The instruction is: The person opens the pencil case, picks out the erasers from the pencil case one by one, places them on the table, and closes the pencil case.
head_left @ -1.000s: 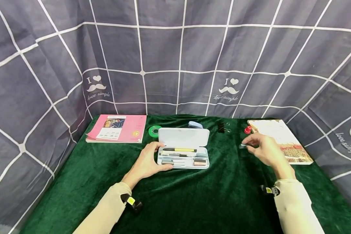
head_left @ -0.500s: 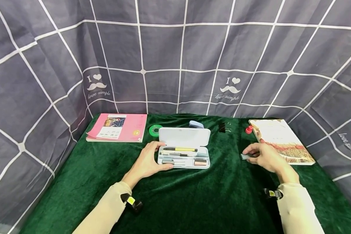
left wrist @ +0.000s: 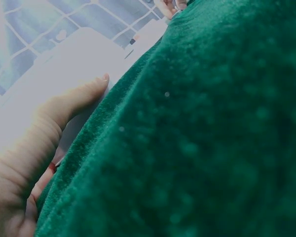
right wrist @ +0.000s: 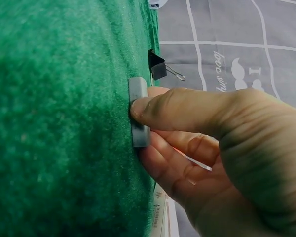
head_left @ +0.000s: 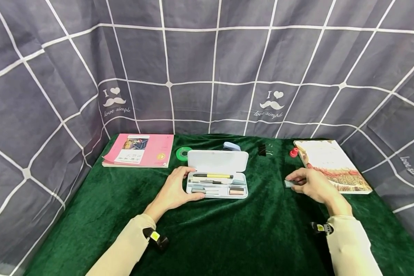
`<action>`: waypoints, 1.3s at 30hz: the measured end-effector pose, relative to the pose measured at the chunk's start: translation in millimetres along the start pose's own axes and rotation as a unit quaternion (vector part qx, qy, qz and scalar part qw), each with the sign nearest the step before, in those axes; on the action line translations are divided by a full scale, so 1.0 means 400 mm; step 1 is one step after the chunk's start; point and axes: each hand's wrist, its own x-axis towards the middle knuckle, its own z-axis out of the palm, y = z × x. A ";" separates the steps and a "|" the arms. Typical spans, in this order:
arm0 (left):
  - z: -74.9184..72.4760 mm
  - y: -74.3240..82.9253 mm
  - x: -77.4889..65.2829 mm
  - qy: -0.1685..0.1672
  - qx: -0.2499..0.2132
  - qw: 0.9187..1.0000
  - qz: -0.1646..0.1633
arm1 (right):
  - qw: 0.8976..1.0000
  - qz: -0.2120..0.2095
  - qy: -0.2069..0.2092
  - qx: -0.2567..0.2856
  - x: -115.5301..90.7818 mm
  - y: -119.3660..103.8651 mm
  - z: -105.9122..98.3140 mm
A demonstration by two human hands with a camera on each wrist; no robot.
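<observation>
A white pencil case (head_left: 216, 161) lies on the green cloth with its lid raised. My left hand (head_left: 174, 189) grips its left end, thumb along the front edge and fingers at the back. Inside the case are a yellow-and-black pen (head_left: 214, 176), another pen (head_left: 207, 182) and a dark-and-pink block (head_left: 236, 191). To the right, my right hand (head_left: 312, 184) pinches a small grey block (right wrist: 139, 113) between thumb and fingers. In the right wrist view the block is right at the cloth surface, its long sides bevelled.
A pink book (head_left: 158, 147) lies at the back left, near a green tape roll (head_left: 182, 153). Behind the lid sits a blue stapler-like item (head_left: 231, 146). A black binder clip (head_left: 262, 150), a red object (head_left: 294, 152) and a white book (head_left: 322, 151) stand toward the right.
My right hand has come slightly nearer the front with the grey block, down to the cloth, and has hardly moved in the last half second. My left hand stays on the pencil case.
</observation>
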 end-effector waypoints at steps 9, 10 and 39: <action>-0.002 0.002 0.000 -0.001 -0.004 1.000 -0.004 | 0.982 -0.117 0.141 0.050 0.009 -0.108 -0.021; -0.002 0.002 -0.001 0.000 -0.004 1.000 -0.004 | 0.977 -0.136 0.152 0.066 0.015 -0.131 -0.020; 0.003 0.001 0.000 -0.001 -0.004 1.000 0.000 | 0.976 -0.212 0.031 0.041 0.138 -0.304 0.168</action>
